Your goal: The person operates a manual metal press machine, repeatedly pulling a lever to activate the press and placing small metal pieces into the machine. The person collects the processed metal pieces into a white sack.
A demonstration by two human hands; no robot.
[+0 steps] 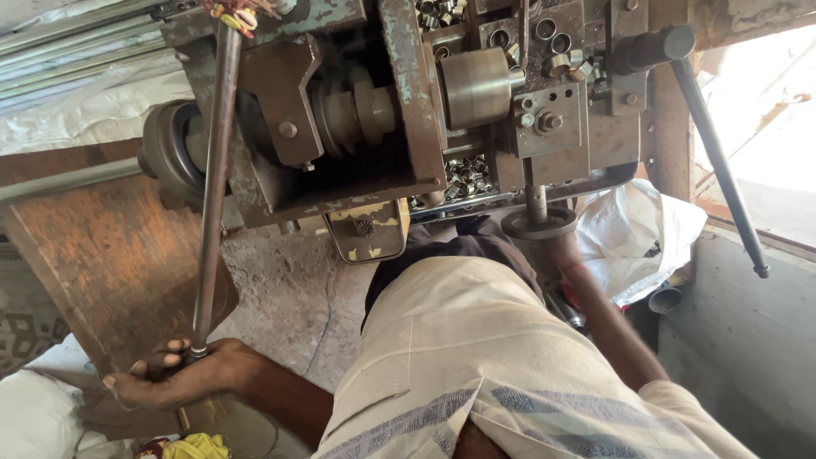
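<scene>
Your left hand (174,378) clenches the rod's (212,183) lower end; rusty sheet (102,255) beside it, concrete floor (289,289) beyond. Your right hand's (554,246) grasp below the handwheel (539,223) is indiscernible.

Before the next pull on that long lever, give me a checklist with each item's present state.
1. Left hand wrapped round the lever end: ok.
2. Right hand at the round handwheel: cannot tell, the hand is hidden under it.
3. Cylinder seated in the machine: ok.
4. Black side handle free of both hands: ok.
5. Loose metal rings lie in the tray under the cylinder: not ok.
</scene>
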